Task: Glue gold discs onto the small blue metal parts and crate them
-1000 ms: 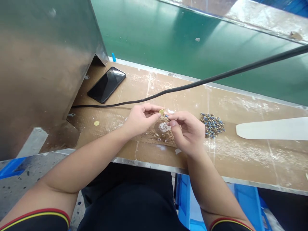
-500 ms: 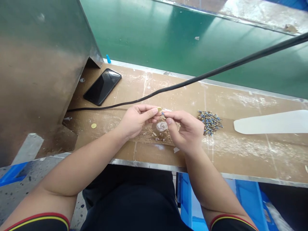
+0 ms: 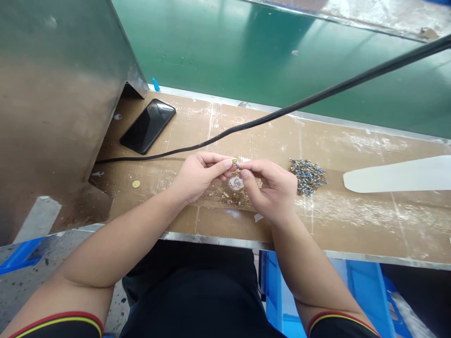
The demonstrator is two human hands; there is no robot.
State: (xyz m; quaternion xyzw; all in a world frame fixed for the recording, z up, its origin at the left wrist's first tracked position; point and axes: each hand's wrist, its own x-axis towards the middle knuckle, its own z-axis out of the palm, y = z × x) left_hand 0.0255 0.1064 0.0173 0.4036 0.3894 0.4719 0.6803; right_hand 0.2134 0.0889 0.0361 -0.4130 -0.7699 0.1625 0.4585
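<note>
My left hand (image 3: 199, 177) pinches a small yellow disc (image 3: 234, 160) between thumb and fingers. Facing it, my right hand (image 3: 273, 190) has thumb and forefinger drawn together at a tiny blue-tipped piece (image 3: 236, 165), held against or very close to the disc; contact is too small to make out. Just below the fingertips sits a small clear round dish (image 3: 236, 183) with whitish material in it. Beyond the right hand lies a pile of small blue and brass-coloured pieces (image 3: 308, 177). Another yellow disc (image 3: 136, 184) rests on the cardboard to the left.
A black phone (image 3: 148, 126) lies at the back left of the cardboard-covered bench (image 3: 225, 224). Over the bench runs a black cable (image 3: 246, 126). At the right is a white strip (image 3: 394, 174); a metal box (image 3: 59, 117) stands left, and a green panel (image 3: 218, 51) closes the back.
My right fingers have moved slightly left, bringing the blue-tipped piece up to the yellow disc. The left hand keeps its pinch, and the view has shifted a little.
</note>
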